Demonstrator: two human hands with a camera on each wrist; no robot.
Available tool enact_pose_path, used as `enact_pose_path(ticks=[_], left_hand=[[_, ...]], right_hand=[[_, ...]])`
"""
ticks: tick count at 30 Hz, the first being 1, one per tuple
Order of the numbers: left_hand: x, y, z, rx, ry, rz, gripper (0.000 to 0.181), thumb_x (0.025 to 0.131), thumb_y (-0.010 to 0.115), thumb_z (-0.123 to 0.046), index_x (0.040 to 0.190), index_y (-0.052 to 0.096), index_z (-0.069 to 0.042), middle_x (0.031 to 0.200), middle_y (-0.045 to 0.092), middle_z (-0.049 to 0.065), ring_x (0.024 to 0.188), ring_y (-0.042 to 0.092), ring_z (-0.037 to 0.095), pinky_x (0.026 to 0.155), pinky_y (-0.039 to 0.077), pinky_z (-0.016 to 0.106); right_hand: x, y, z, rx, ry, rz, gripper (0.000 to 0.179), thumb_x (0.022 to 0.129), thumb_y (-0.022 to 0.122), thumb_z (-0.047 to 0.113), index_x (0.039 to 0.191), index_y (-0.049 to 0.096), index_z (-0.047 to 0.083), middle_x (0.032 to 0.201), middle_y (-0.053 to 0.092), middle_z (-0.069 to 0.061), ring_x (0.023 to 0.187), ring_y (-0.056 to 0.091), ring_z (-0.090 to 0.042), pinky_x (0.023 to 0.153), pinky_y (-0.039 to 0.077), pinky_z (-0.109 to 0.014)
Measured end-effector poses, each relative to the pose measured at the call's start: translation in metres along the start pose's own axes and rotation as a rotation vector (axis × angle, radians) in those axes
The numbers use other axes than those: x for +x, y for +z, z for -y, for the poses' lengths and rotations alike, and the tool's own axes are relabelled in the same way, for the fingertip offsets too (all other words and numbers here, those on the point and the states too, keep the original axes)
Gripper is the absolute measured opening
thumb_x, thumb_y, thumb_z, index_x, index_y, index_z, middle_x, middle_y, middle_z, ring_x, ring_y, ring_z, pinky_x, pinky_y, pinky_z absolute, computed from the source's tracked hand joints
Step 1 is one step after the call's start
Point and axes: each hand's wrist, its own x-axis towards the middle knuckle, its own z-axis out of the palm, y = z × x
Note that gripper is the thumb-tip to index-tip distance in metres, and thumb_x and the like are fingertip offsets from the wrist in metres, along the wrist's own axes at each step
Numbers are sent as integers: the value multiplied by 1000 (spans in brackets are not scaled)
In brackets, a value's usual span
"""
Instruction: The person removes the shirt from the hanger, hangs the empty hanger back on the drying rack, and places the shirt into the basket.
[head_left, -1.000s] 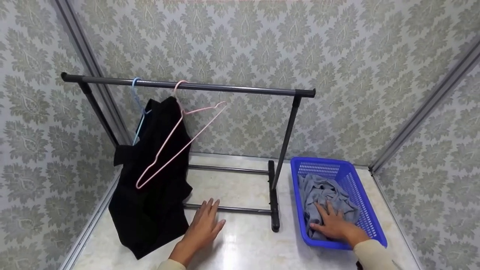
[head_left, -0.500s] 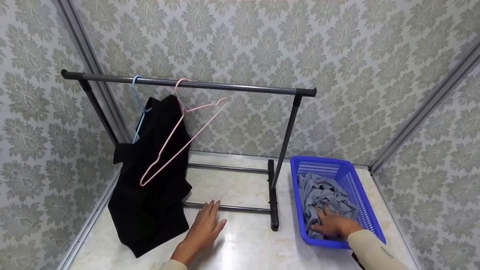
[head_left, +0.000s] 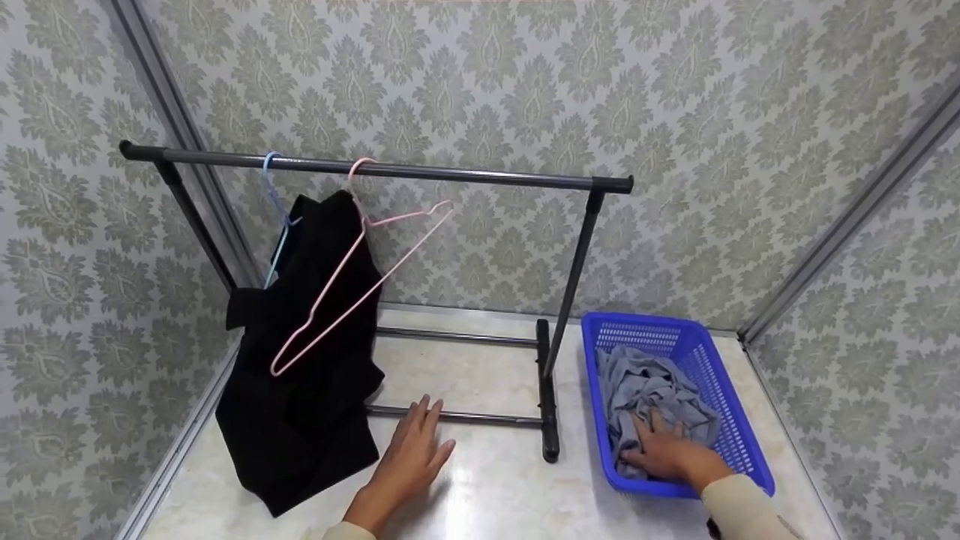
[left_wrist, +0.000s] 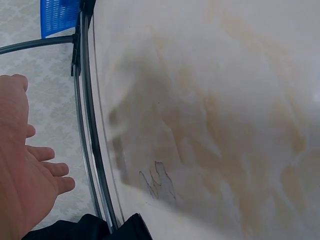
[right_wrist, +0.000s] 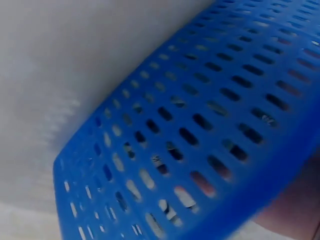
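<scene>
My right hand [head_left: 670,451] rests with spread fingers on a crumpled grey-blue garment [head_left: 637,379] inside the blue plastic basket [head_left: 592,405]. In the right wrist view the basket's slotted wall [right_wrist: 200,120] hides most of that hand. My left hand [head_left: 409,454], fingers extended, hovers over the floor in front of the clothes rack's lower bar [head_left: 487,418] and holds nothing. Left of it, a black garment [head_left: 300,420] hangs from a light blue hanger [head_left: 271,187] on the rack. A bare pink hanger [head_left: 337,322] hangs beside it, overlapping the black cloth.
The dark metal rack's top rail [head_left: 465,175] runs across the left and middle, and its right foot [head_left: 549,420] stands between my hands. Patterned walls [head_left: 712,150] enclose the back and sides. The floor [head_left: 480,487] is pale and marbled.
My right hand has shifted slightly within the basket, still on the grey-blue garment. The pink hanger sways a little. My left hand stays almost in place.
</scene>
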Motion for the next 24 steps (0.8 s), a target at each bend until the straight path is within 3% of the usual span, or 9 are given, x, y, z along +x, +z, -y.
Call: enact_pose_path(ticks=[5,7,10,16,24], left_hand=[[0,-1,-1,-1,9,-26,67,102,61,-38,153,43,1,157,39,32,147,36,51,117,34,63],[0,-2,-1,0,12,-39,67,101,62,-37,153,43,1,157,39,32,146,37,52,116,35,64],[1,-4,-2,6,18,-54,67,100,64,-36,152,44,2,156,40,32,145,38,52,115,36,64],[3,-5,-3,20,23,-61,67,100,64,-34,152,44,2,156,40,32,145,38,51,116,35,64],[2,-4,-3,10,4,-30,67,101,63,-35,153,43,2,157,39,32,146,36,51,118,33,62]], right_hand=[[-12,-11,-1,-50,-56,-170,83,101,50,63,163,30,11,163,24,-36,141,33,-64,105,25,-84],[-13,-13,-1,-88,-65,-248,81,102,49,63,162,32,12,163,27,-34,141,34,-64,103,23,-87],[-10,-13,-2,-112,-58,-314,82,101,47,65,163,30,13,165,22,-32,143,23,-68,101,17,-90],[3,-15,-9,-81,0,-230,90,100,44,71,166,21,14,169,5,-31,145,4,-70,98,9,-93],[15,-26,-9,-84,31,-155,96,95,46,77,166,20,18,169,5,-32,143,3,-73,94,10,-95]])
